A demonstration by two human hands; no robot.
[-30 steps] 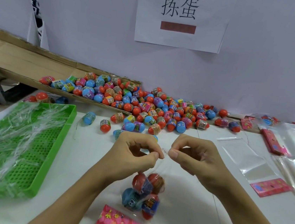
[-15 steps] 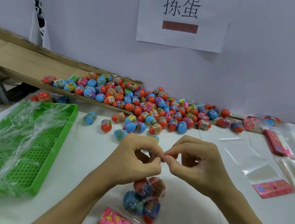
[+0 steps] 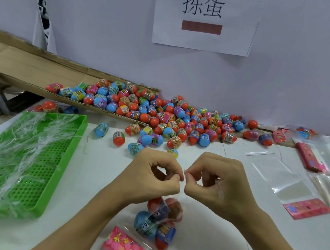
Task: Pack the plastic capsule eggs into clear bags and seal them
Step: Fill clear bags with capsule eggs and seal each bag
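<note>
Now hands (image 3: 184,175) closer together, pinching filled bag (image 3: 159,223) top

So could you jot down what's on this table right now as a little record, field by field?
left hand: pinches the top of the clear bag
right hand: pinches the same bag top
clear bag: holds several capsule eggs, under the hands
loose eggs: heaped by the wall
green tray: at left, holds plastic scraps
empty bags: at right

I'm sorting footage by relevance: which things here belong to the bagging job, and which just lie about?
Job: left hand, right hand, filled clear bag, loose capsule eggs, empty clear bags.
Lying about: green tray, wall sign, cardboard.
</note>
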